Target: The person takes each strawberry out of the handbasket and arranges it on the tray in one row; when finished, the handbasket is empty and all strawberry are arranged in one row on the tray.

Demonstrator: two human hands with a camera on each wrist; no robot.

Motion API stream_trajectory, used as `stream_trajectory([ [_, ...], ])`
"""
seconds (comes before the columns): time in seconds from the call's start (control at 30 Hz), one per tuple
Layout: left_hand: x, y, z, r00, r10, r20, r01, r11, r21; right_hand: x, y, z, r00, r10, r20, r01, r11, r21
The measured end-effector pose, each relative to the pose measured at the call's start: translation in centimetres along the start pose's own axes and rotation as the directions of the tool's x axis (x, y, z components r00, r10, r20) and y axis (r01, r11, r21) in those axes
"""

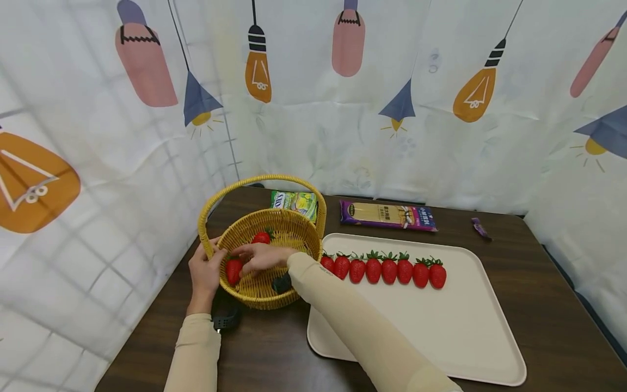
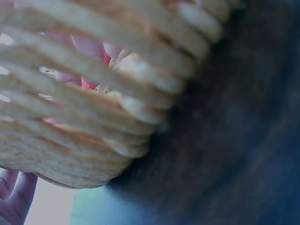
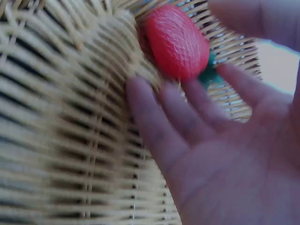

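Note:
The yellow wicker basket (image 1: pixel 271 302) stands at the left of the table with its handle raised. My left hand (image 1: pixel 204 275) grips its left rim by the foot of the handle; some of its fingers (image 2: pixel 21 199) show at the basket's outside in the left wrist view. Inside the basket is my right hand (image 1: pixel 263 257), fingers spread, thumb apart. Its fingertips are at a red strawberry (image 3: pixel 177 42) against the wicker wall; contact is hard to tell. Another strawberry (image 1: pixel 262 237) lies farther back in the basket.
A cream tray (image 1: pixel 431 332) right of the basket bears a row of several strawberries (image 1: pixel 373 269). Behind stand a green packet (image 1: pixel 299 203) and a purple pasta packet (image 1: pixel 387 214). A small purple wrapper (image 1: pixel 481 228) lies at the back right. Patterned curtains enclose the table.

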State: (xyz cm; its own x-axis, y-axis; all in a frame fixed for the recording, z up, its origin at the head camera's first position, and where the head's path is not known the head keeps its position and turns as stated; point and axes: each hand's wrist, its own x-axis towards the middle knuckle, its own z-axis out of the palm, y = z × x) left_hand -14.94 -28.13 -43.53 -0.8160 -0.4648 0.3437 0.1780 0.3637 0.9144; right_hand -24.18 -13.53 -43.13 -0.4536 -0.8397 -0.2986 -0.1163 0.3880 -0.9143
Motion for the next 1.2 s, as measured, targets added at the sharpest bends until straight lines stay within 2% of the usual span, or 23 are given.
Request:
stream_trajectory([
  [0.1, 0.1, -0.2, 0.0, 1.000, 0.007, 0.003, -0.007, 1.000, -0.004, 0.3, 0.1, 0.2, 0.998, 0.006, 0.056, -0.004, 1.000, -0.030],
  [0.33, 0.1, -0.2, 0.1, 1.000, 0.010, -0.009, -0.010, 1.000, 0.000, 0.3, 0.4, 0.2, 0.985, -0.033, 0.170, 0.048, 0.995, -0.085],
  [0.53, 0.9, -2.9, 0.4, 0.999, 0.012, -0.044, -0.012, 1.000, 0.005, 0.1, 0.5, 0.1, 0.968, -0.063, 0.244, 0.095, 0.988, -0.124],
  [0.63, 1.1, -3.8, 0.5, 0.998, 0.025, -0.059, -0.023, 0.999, 0.024, 0.0, 0.5, 0.1, 0.965, -0.050, 0.257, 0.083, 0.989, -0.119],
  [0.8, 1.1, -3.9, 0.6, 0.995, 0.053, -0.079, -0.048, 0.997, 0.055, 0.0, 0.6, 0.1, 0.960, -0.007, 0.279, 0.025, 0.998, -0.063],
  [0.97, 1.1, -3.8, 0.6, 0.996, 0.049, -0.077, -0.043, 0.996, 0.074, -0.3, 0.3, 0.1, 0.958, -0.003, 0.288, 0.052, 0.985, -0.163],
  [1.07, 1.1, -3.9, 0.6, 0.997, 0.046, -0.065, -0.041, 0.996, 0.074, -0.7, -0.1, -0.2, 0.967, -0.010, 0.255, 0.072, 0.970, -0.232],
  [1.2, 1.3, -4.1, 0.4, 0.997, 0.043, -0.061, -0.038, 0.996, 0.075, -1.3, -0.8, -0.7, 0.981, -0.027, 0.192, 0.076, 0.965, -0.250],
])
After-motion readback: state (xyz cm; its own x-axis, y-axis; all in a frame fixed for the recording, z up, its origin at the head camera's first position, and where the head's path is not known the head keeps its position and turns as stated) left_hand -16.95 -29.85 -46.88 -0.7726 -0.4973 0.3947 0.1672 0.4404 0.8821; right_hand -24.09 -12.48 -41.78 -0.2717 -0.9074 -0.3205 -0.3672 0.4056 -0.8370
